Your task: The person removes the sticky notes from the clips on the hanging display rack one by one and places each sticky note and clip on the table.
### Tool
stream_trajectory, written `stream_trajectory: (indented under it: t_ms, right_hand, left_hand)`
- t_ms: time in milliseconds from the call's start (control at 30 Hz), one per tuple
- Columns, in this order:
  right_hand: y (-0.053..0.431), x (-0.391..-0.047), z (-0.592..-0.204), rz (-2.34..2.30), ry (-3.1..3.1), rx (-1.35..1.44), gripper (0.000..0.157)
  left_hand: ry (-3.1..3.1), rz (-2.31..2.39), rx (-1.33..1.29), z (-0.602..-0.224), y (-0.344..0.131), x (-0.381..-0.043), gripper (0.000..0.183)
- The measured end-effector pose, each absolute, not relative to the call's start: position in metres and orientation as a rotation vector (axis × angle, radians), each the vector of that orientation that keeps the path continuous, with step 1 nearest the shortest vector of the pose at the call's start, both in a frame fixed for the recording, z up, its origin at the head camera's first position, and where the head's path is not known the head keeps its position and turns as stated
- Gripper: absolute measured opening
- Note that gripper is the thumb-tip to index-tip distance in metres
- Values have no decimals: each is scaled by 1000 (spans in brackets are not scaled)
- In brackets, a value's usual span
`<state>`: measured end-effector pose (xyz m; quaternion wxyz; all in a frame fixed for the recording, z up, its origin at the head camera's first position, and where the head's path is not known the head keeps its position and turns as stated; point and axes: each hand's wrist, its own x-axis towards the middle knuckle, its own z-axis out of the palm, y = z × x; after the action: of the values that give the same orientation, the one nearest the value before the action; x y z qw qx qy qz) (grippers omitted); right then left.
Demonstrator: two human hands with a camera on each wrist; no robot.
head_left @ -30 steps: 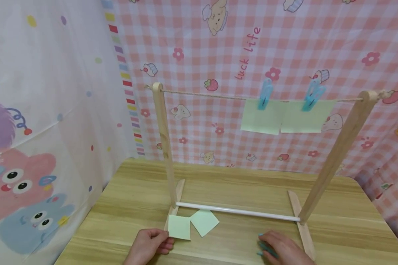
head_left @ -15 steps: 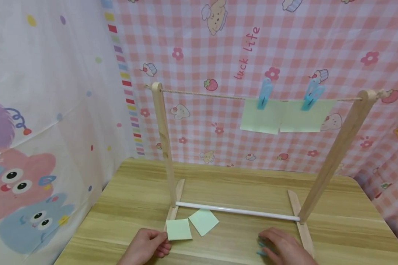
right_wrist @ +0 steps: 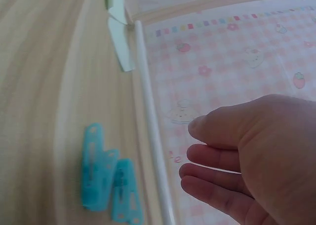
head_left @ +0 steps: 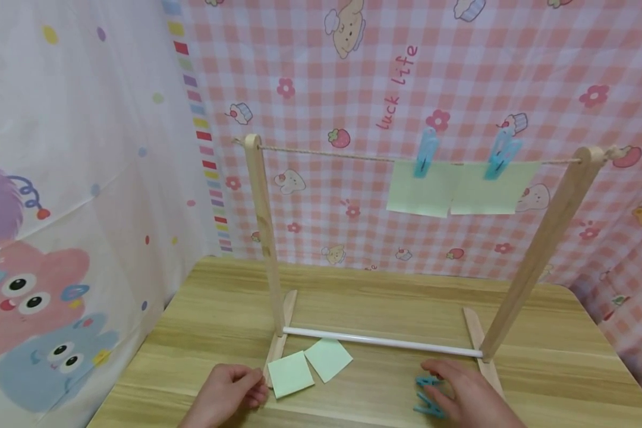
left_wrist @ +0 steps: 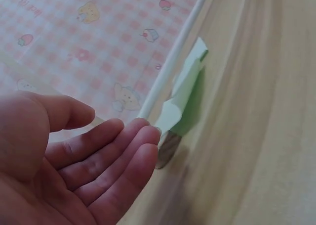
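Holds left hand (head_left: 234, 383) relaxed, empty, just beside loose green notes (head_left: 291, 374); right hand (head_left: 471, 395) likewise by blue pegs (right_wrist: 94, 170), presumably for easy reach. Ahead of and above right hand: hanging notes (head_left: 419, 193), pegged to cord (head_left: 326, 153), likely against slipping.

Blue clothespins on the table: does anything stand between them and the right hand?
Nothing visible does: the right hand is close to the two loose clothespins, and the white rod lies beyond them.
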<state>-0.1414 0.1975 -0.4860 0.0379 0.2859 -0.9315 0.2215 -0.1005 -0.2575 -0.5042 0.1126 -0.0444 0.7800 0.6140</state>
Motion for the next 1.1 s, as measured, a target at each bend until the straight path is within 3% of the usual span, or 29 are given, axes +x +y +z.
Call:
stream_trajectory:
  t_ms: [367,1100]
  right_hand:
    - [200,-151,-477,686,-2468,944,47]
    - [196,-156,-448,701,-2343,962,48]
  left_hand:
    - [2394,1858,-177,-487,-252,-108,27]
    - [2443,2037,-159,-461,-231,-122,23]
